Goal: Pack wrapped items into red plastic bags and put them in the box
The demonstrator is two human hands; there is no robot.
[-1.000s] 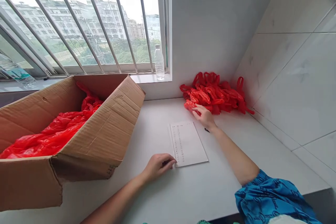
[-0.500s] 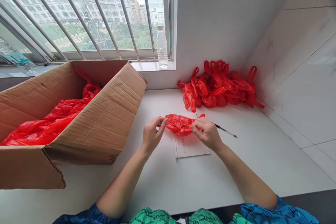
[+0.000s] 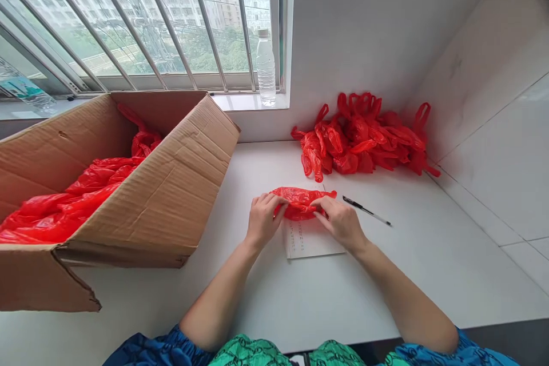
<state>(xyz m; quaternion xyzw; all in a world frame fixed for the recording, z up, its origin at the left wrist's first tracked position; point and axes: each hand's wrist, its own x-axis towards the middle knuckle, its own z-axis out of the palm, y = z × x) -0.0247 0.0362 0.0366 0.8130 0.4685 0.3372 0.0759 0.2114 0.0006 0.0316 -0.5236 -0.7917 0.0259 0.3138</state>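
Observation:
A crumpled red plastic bag (image 3: 300, 195) lies over the upper part of a white sheet of paper (image 3: 315, 246) with rows of small writing. My left hand (image 3: 263, 217) pinches the bag's left side between thumb and fingers. On its right side, my right hand (image 3: 338, 218) pinches the plastic too. Just right of that hand, a black-and-clear pen (image 3: 366, 210) rests on the white table.
A big open cardboard box (image 3: 158, 194) with red plastic (image 3: 72, 200) inside stands on the left. Behind the paper, a heap of knotted red bags (image 3: 364, 137) lies against the wall. A clear bottle (image 3: 266, 71) stands on the windowsill; another bottle (image 3: 26, 91) leans at far left.
My left hand has moved right, from the bag's left end onto its body. The bag looks flatter and more drawn together. My right hand keeps its hold. The view has shifted slightly.

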